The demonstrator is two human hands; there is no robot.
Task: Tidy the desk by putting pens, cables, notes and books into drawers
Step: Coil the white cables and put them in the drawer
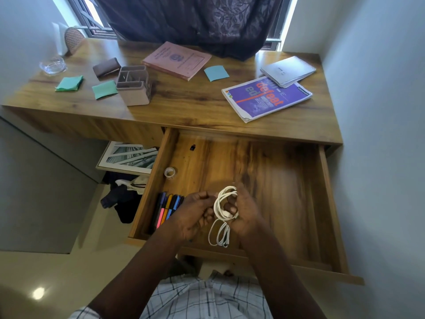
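A coiled white cable (pixel 222 217) hangs between both hands above the open wooden drawer (pixel 326 203). My right hand (pixel 245 215) grips the coil with its fingers through the loops. My left hand (pixel 192 214) pinches a strand of the cable at the coil's left side. Several coloured pens (pixel 166 209) lie in the drawer's near left corner. On the desk (pixel 195 104) lie a purple book (pixel 266 97), a white notebook (pixel 288 70), a pink book (pixel 177 59) and three green and blue sticky notes (pixel 104 89), (pixel 69 83), (pixel 216 73).
An empty beige pen holder (pixel 134 88), a brown wallet (pixel 106 66) and a glass bowl (pixel 53 65) stand on the desk's left part. A tape roll (pixel 169 172) lies in the drawer. A framed picture (pixel 128 157) and dark clothes (pixel 124 199) sit under the desk.
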